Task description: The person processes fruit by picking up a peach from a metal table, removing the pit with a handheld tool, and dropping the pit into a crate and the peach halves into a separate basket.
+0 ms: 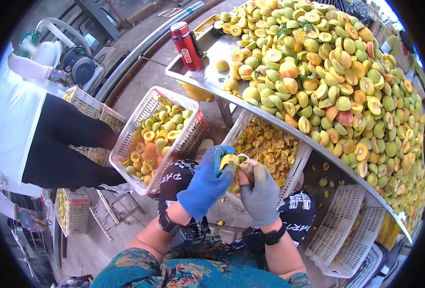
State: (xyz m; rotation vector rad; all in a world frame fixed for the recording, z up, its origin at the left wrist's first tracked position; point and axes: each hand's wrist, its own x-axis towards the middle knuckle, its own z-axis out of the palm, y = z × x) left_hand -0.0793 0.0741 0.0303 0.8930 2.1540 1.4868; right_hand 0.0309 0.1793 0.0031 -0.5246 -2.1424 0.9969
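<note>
My left hand (pixel 206 180), in a blue glove, is closed around a yellow-green peach half (pixel 228 162). Close beside it, my right hand (pixel 260 192) wears a grey glove with bare fingertips showing. Its fingers are wrapped around a small pitting knife (pixel 243 156) with a curved metal loop, which meets the edge of the fruit; most of the handle is hidden. Below both hands stands a white crate (pixel 295 168) of yellow peach scraps. To its left, another white crate (pixel 121 152) holds peach halves.
A metal table (pixel 212 79) bears a large heap of halved peaches (pixel 327 81) and a red thermos (pixel 186 48). White crates (pixel 342 230) lean under it at right. A person in black trousers (pixel 68 139) stands at left, near a wooden stool (pixel 107 211).
</note>
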